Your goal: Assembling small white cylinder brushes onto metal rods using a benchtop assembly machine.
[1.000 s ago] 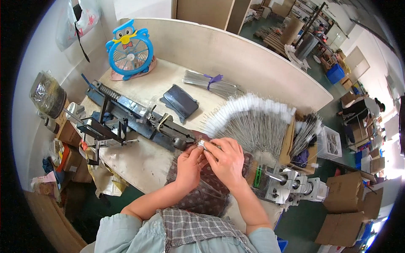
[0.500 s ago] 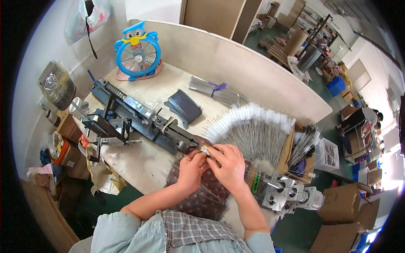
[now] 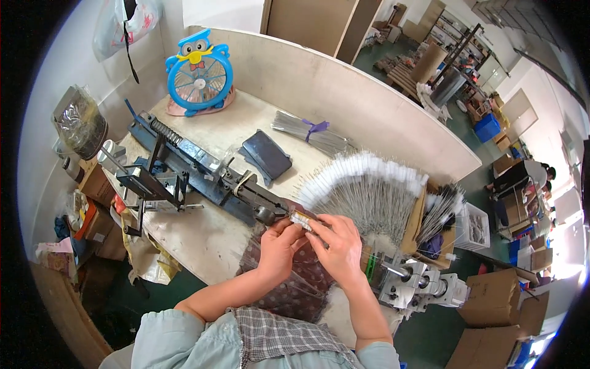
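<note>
My two hands meet at the near end of a long dark metal bench fixture [image 3: 203, 169]. Between my fingertips is a small white-and-yellow piece [image 3: 301, 219], too small to name. My right hand [image 3: 337, 246] pinches it from the right, fingers bent over it. My left hand [image 3: 278, 249] is closed, thumb and index together against the piece's near left side; what lies inside its fingers is hidden. Under both hands lies a brown dotted cloth [image 3: 295, 289]. Right of them fans a large spread of thin wire-stemmed brushes [image 3: 369, 197] with white tips.
A silver clamp-like machine [image 3: 418, 283] stands at the right edge of the table. Farther back lie a dark wallet-like pouch [image 3: 267, 155], a wire bundle with a purple tie [image 3: 316, 130] and a blue cartoon fan [image 3: 200, 80]. A low partition [image 3: 344, 92] borders the table's far side.
My right fingers have shifted slightly right and down, and more of the white-and-yellow piece shows. My left hand has hardly moved. The whole view has shifted a little.
</note>
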`<action>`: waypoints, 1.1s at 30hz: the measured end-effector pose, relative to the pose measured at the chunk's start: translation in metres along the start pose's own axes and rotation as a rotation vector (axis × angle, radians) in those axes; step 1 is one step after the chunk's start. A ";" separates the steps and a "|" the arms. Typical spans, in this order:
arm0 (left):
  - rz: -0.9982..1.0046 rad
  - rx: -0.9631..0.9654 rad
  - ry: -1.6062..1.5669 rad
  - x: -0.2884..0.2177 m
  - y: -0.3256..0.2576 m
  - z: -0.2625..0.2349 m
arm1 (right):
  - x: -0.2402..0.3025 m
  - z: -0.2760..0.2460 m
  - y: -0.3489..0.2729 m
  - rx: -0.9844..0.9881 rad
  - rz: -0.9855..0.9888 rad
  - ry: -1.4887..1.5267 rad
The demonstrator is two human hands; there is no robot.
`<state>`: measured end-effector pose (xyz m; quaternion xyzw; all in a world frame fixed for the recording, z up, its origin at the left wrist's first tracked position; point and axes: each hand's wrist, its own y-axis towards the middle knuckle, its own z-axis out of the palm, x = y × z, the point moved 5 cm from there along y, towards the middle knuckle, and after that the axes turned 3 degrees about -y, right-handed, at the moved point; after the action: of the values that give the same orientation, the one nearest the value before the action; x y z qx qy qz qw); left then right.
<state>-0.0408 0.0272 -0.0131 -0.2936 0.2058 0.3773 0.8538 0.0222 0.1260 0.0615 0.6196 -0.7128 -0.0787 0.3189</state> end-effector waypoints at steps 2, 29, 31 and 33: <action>0.003 0.002 -0.001 0.001 0.001 -0.002 | 0.001 -0.001 0.002 -0.006 -0.014 0.008; 0.000 -0.003 -0.025 0.003 -0.001 -0.003 | -0.001 0.003 -0.002 0.028 -0.007 -0.010; 0.002 -0.021 -0.027 0.002 0.001 -0.002 | -0.003 0.004 -0.001 0.034 -0.011 0.004; -0.004 -0.023 -0.017 0.004 0.002 -0.005 | -0.003 0.005 -0.002 0.031 -0.009 0.016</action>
<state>-0.0407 0.0275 -0.0194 -0.3008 0.1936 0.3805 0.8528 0.0213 0.1271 0.0558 0.6282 -0.7087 -0.0642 0.3146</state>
